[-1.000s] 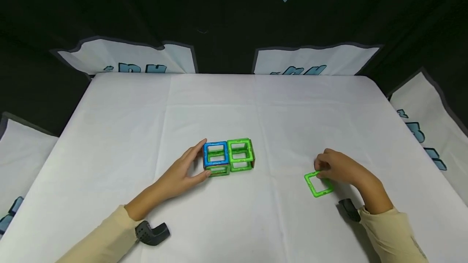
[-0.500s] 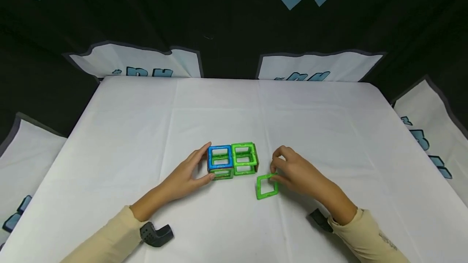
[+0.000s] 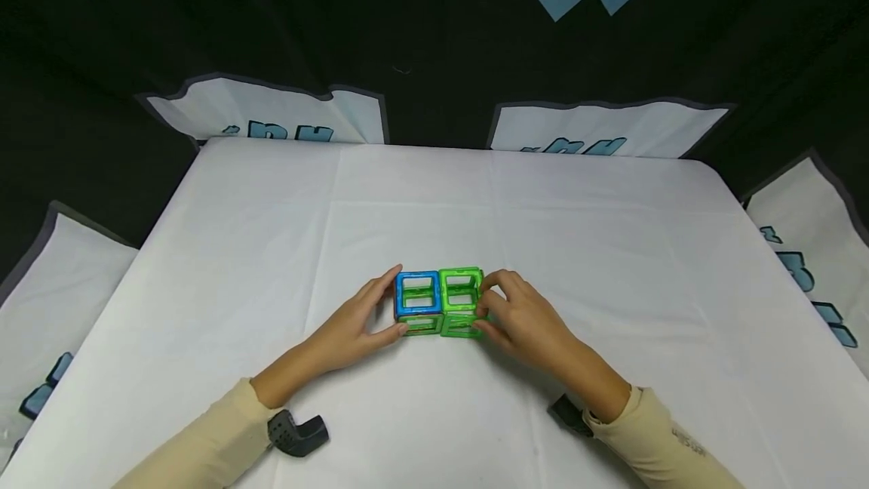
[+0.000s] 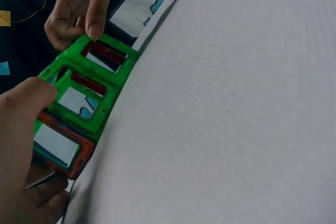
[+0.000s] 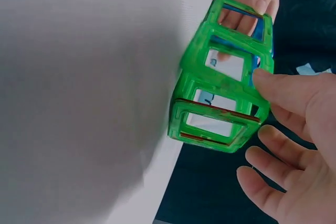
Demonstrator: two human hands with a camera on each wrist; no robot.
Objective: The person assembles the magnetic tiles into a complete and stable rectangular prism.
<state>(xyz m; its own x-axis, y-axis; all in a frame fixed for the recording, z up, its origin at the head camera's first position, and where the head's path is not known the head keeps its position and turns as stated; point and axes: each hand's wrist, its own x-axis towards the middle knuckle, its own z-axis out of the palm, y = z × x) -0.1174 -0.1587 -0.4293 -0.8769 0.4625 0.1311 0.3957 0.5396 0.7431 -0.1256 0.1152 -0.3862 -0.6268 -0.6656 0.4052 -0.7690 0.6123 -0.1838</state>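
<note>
Two joined cubes of magnetic tiles (image 3: 462, 272) stand on the white table, mostly green, with a blue square tile (image 3: 418, 275) on top of the left cube. My left hand (image 3: 346, 330) holds the left end, thumb at the front and fingers at the back. With thumb and index finger, my right hand (image 3: 526, 315) pinches a green square magnetic tile (image 3: 462, 334) against the front of the right cube. Red-edged tiles show at the ends in both wrist views. In the right wrist view, the right thumb lies on the green frame while the other fingers spread loosely below.
A white cloth with creases covers the table (image 3: 584, 232). Dark curtains (image 3: 434, 44) with white, blue-lettered panels hang around the back and sides. Black wrist devices (image 3: 297, 435) sit at both beige sleeves.
My right hand has brought the green tile leftward across the table to the front of the right cube. The left hand has kept its hold on the cubes.
</note>
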